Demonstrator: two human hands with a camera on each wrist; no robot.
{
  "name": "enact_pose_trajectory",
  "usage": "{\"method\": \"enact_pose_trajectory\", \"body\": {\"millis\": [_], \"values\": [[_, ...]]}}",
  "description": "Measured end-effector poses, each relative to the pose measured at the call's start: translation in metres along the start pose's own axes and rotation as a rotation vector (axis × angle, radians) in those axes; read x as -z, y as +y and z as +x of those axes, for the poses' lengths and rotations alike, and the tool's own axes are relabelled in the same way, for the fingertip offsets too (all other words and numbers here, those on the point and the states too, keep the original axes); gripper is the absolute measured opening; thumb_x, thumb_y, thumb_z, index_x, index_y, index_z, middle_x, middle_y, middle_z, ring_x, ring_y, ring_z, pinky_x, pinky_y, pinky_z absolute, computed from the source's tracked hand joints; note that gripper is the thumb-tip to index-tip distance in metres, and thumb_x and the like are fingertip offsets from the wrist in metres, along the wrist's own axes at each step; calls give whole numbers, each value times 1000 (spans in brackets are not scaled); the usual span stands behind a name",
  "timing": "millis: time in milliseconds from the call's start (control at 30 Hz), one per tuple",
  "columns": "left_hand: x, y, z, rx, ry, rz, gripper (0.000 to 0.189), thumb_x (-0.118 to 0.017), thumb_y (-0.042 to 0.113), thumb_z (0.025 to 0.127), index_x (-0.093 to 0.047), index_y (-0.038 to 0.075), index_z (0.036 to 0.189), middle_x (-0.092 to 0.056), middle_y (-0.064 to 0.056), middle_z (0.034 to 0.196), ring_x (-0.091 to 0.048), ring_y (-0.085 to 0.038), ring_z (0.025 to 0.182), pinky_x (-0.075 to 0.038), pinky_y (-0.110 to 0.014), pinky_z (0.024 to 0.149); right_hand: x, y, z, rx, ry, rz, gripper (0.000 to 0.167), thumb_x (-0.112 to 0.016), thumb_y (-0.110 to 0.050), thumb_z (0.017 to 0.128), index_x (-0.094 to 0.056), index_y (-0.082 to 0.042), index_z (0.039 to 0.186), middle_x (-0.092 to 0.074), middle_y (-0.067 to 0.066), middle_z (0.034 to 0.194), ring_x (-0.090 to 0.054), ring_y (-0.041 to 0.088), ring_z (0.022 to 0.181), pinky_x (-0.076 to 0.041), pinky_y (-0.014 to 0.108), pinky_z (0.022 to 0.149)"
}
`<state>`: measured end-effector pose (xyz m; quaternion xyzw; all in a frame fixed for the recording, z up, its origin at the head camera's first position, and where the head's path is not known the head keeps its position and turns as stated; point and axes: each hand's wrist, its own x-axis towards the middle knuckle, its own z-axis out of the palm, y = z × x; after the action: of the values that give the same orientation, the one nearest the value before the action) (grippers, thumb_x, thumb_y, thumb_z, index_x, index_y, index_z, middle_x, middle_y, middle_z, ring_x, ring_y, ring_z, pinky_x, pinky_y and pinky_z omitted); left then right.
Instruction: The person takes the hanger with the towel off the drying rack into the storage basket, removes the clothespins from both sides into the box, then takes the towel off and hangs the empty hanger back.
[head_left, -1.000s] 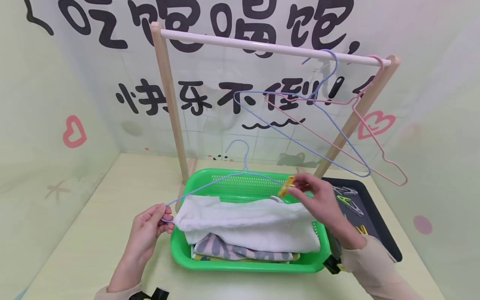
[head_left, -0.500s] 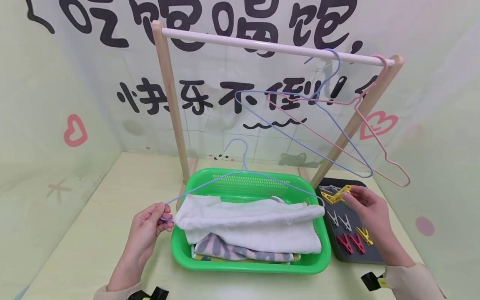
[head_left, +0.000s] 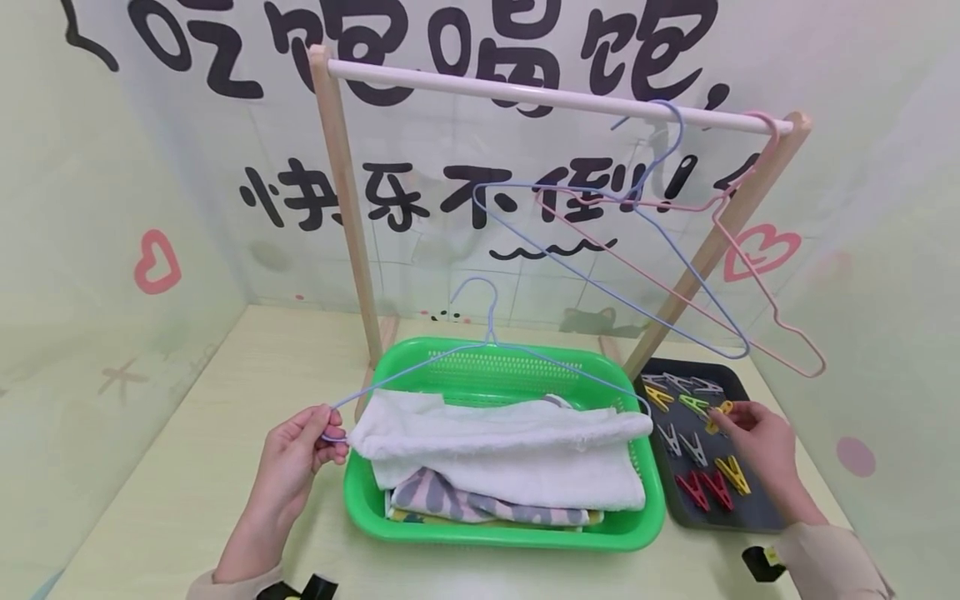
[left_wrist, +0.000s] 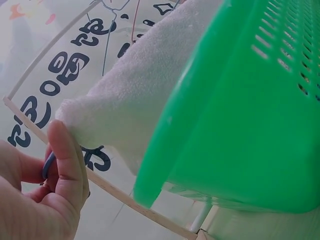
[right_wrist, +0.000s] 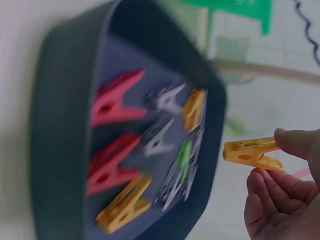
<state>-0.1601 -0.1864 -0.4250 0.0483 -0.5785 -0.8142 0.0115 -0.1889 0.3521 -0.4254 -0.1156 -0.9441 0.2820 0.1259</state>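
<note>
My left hand pinches the left end of a blue wire hanger, just beyond the basket's left rim. Draped over the hanger's lower bar is a white towel, which lies across the green basket. In the left wrist view, thumb and finger hold the hanger's bend close to the towel's corner. Over the dark tray on the right, my right hand pinches a yellow clothespin between thumb and fingers. Several grey, yellow, green and red clothespins lie in that tray.
Behind the basket stands a drying rack with a white rod and wooden posts. A second blue hanger and a pink hanger hang at its right end. Under the white towel lies a patterned folded cloth.
My right hand has moved right, from the hanger's right side to over the tray, with the yellow clothespin still pinched. The hanger's right end has come into view. My left hand has stayed put.
</note>
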Motion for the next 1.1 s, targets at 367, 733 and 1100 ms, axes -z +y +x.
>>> {"method": "enact_pose_trajectory", "body": {"millis": [367, 733, 1100], "values": [[-2, 4, -2, 19, -8, 4, 29, -49, 20, 99, -63, 14, 74, -60, 4, 65, -58, -5, 55, -52, -16, 52, -11, 37, 16, -3, -246, -211, 25, -63, -16, 85, -55, 7, 77, -54, 10, 62, -49, 20, 53, -37, 30, 45], [-4, 5, -1, -2, -33, -16, 29, -50, 20, 99, -62, 13, 74, -59, 4, 64, -57, -5, 54, -50, -15, 50, -21, 31, 22, -153, -369, -304, 33, -61, -26, 87, -52, 3, 75, -48, 11, 67, -46, 24, 61, -38, 32, 50], [-4, 8, -1, -1, -31, -38, 28, -51, 23, 98, -62, 13, 73, -59, 4, 64, -57, -5, 53, -49, -14, 49, -28, 42, 24, -171, -412, -274, 42, -54, -32, 92, -56, 10, 86, -51, 13, 70, -48, 23, 63, -38, 31, 51]]}}
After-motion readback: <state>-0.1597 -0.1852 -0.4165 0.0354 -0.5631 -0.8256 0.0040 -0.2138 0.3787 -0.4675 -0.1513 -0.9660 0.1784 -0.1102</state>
